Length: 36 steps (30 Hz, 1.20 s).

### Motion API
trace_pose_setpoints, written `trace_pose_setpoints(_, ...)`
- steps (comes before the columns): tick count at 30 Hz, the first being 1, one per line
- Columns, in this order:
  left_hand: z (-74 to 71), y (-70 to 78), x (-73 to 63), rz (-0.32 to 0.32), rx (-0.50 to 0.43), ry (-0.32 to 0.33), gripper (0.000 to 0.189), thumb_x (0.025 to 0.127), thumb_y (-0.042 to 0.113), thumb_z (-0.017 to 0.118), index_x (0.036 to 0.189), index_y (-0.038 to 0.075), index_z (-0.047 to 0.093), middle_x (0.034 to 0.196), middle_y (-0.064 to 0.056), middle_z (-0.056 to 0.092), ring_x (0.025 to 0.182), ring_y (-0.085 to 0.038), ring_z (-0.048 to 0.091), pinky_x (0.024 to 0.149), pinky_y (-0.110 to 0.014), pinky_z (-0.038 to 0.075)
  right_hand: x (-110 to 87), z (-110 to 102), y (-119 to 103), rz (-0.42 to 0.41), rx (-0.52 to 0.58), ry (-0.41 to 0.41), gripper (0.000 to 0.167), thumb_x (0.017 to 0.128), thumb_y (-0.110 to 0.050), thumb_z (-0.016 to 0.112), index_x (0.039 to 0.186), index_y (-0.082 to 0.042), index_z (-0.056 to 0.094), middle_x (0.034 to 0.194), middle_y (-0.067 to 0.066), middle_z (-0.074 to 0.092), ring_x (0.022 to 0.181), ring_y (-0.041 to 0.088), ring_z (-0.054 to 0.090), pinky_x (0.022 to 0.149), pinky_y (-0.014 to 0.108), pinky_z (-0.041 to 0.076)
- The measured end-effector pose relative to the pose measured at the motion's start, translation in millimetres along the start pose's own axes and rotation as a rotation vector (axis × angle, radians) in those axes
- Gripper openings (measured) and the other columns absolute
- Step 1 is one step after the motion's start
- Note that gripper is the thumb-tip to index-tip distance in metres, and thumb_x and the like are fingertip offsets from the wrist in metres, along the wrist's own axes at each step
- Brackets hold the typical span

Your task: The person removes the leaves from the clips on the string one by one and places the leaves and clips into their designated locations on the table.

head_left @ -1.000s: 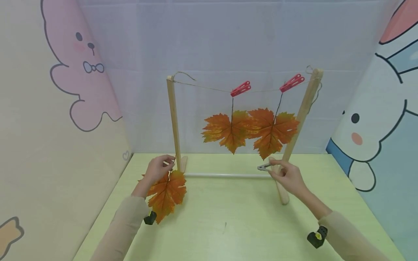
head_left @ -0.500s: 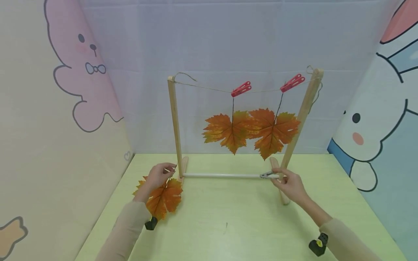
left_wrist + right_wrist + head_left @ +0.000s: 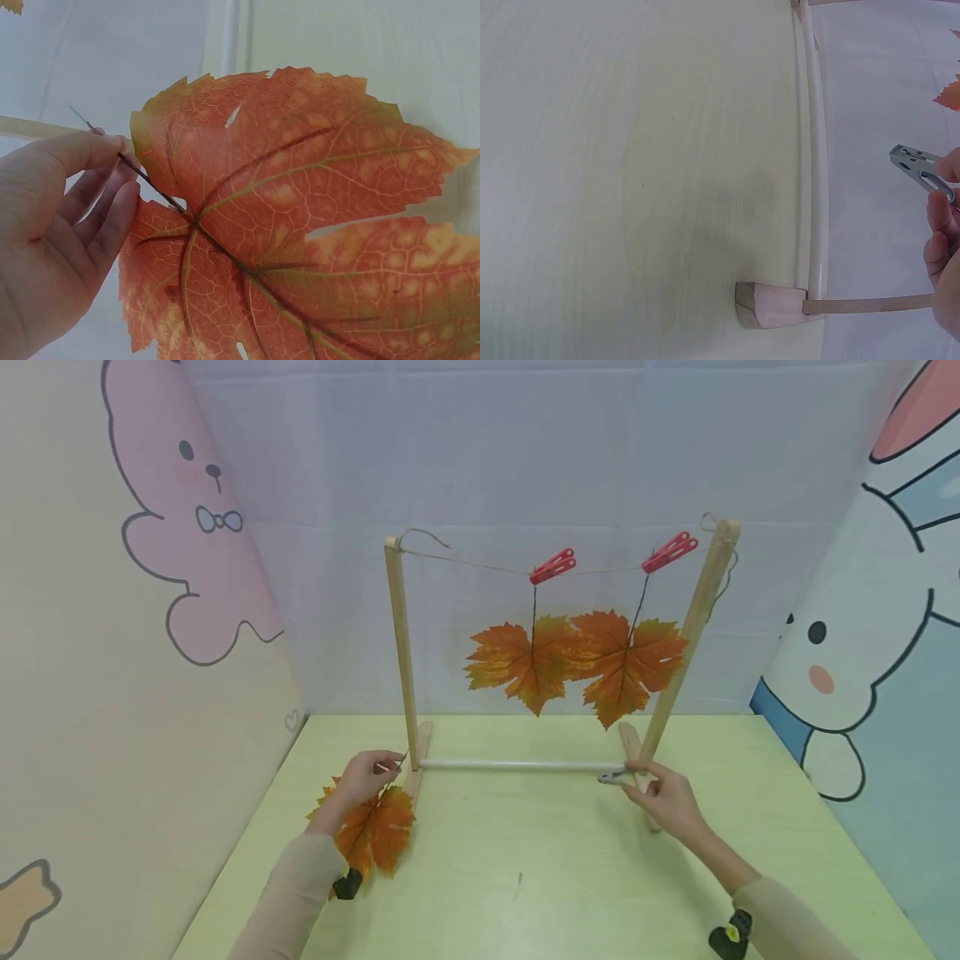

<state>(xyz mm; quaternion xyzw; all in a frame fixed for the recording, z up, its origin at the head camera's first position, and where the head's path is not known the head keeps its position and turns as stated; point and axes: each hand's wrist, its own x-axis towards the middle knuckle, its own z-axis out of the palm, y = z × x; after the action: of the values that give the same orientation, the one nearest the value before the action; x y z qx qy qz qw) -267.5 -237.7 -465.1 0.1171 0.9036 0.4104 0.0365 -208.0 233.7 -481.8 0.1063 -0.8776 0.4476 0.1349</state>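
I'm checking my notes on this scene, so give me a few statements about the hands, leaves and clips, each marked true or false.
1. The left hand pinches a maple-like leaf by its stem. True.
2. The right hand holds a red clip. False: the right hand holds a grey clip.
3. Two red clips hang leaves from the string. True.
4. All three leaves are clipped up. False: the one in the left hand is unclipped.
5. A white rod runs low between the wooden posts. True.
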Motion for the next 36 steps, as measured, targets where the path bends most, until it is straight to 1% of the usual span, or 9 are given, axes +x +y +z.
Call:
trace_pose_setpoints(3, 1.9, -5.0, -1.2, -0.004, -0.034, -0.014, 0.029, 0.086, -0.003, 0.056, 0.115, -0.005, 0.059, 0.096, -0.023, 0.062, 0.081, -0.033, 0.062, 0.061, -0.029, 0.049, -2.3, 1, 1, 0.024, 0.0, -0.014, 0.03, 0.077, -0.004, 0.069, 0.106, 0.002, 0.062, 0.047, -0.002, 0.043, 0.04, -0.001, 0.033, 0.034, 0.02, 0.028)
trace_pose_setpoints(8, 5.5, -13.3, -2.9, -0.01, -0.081, -0.009, 0.028, 0.085, -0.005, 0.055, 0.113, -0.008, 0.058, 0.094, -0.023, 0.062, 0.08, -0.032, 0.062, 0.063, -0.032, 0.05, -5.4, 5, 5, 0.026, 0.005, -0.007, 0.029, 0.077, -0.004, 0.069, 0.105, 0.001, 0.062, 0.046, -0.004, 0.041, 0.039, -0.002, 0.032, 0.033, 0.019, 0.027)
trace_pose_setpoints(14, 15.9, -26.6, -2.3, -0.063, -0.138, 0.016, 0.025, 0.085, -0.005, 0.055, 0.11, -0.007, 0.06, 0.093, -0.022, 0.063, 0.084, -0.036, 0.061, 0.066, -0.034, 0.051, -9.8, 9, 11, 0.043, 0.023, -0.005, 0.028, 0.077, -0.004, 0.069, 0.104, 0.002, 0.062, 0.046, -0.003, 0.04, 0.038, -0.003, 0.03, 0.032, 0.019, 0.025)
trace_pose_setpoints(17, 20.7, -30.8, -3.0, -0.07, -0.154, 0.03, 0.025, 0.084, -0.007, 0.055, 0.109, -0.009, 0.059, 0.092, -0.021, 0.063, 0.084, -0.035, 0.062, 0.066, -0.033, 0.051, -11.6, 12, 13, 0.039, 0.031, 0.0, 0.027, 0.077, -0.003, 0.068, 0.103, 0.001, 0.062, 0.061, 0.006, 0.054, 0.038, -0.003, 0.03, 0.033, 0.019, 0.026)
trace_pose_setpoints(21, 25.7, -36.0, -3.3, -0.068, -0.206, 0.043, 0.027, 0.083, -0.007, 0.056, 0.11, -0.01, 0.058, 0.093, -0.022, 0.063, 0.084, -0.033, 0.063, 0.068, -0.033, 0.052, -13.9, 15, 17, 0.033, 0.038, 0.011, 0.028, 0.076, -0.001, 0.068, 0.104, 0.003, 0.063, 0.092, 0.019, 0.061, 0.039, -0.003, 0.031, 0.033, 0.02, 0.027)
trace_pose_setpoints(25, 31.1, -43.5, -3.4, -0.097, -0.275, 0.042, 0.03, 0.083, -0.006, 0.057, 0.113, -0.01, 0.057, 0.097, -0.025, 0.061, 0.086, -0.03, 0.063, 0.068, -0.03, 0.051, -17.3, 16, 20, 0.039, 0.043, 0.017, 0.03, 0.076, 0.001, 0.068, 0.104, 0.004, 0.062, 0.097, 0.021, 0.062, 0.04, -0.003, 0.032, 0.033, 0.02, 0.027)
trace_pose_setpoints(28, 34.4, -47.7, -4.1, -0.113, -0.299, 0.042, 0.03, 0.083, -0.006, 0.057, 0.112, -0.011, 0.056, 0.099, -0.026, 0.06, 0.086, -0.029, 0.063, 0.068, -0.026, 0.05, -19.6, 17, 23, 0.047, 0.044, 0.021, 0.03, 0.076, 0.001, 0.068, 0.105, 0.004, 0.062, 0.096, 0.022, 0.061, 0.04, -0.002, 0.032, 0.033, 0.02, 0.027)
trace_pose_setpoints(32, 37.7, -48.2, -6.2, -0.127, -0.306, 0.044, 0.029, 0.082, -0.008, 0.055, 0.111, -0.012, 0.057, 0.099, -0.024, 0.061, 0.087, -0.03, 0.063, 0.067, -0.027, 0.05, -22.8, 18, 27, 0.071, 0.055, 0.02, 0.029, 0.076, 0.0, 0.069, 0.104, 0.003, 0.062, 0.091, 0.02, 0.061, 0.04, -0.003, 0.033, 0.033, 0.019, 0.027)
trace_pose_setpoints(36, 40.7, -47.0, -7.3, -0.153, -0.281, 0.062, 0.027, 0.082, -0.008, 0.056, 0.109, -0.009, 0.06, 0.101, -0.023, 0.062, 0.088, -0.03, 0.062, 0.068, -0.031, 0.051, -26.2, 21, 31, 0.119, 0.083, 0.002, 0.029, 0.077, -0.004, 0.069, 0.105, 0.002, 0.062, 0.066, 0.009, 0.056, 0.038, -0.003, 0.031, 0.033, 0.018, 0.026)
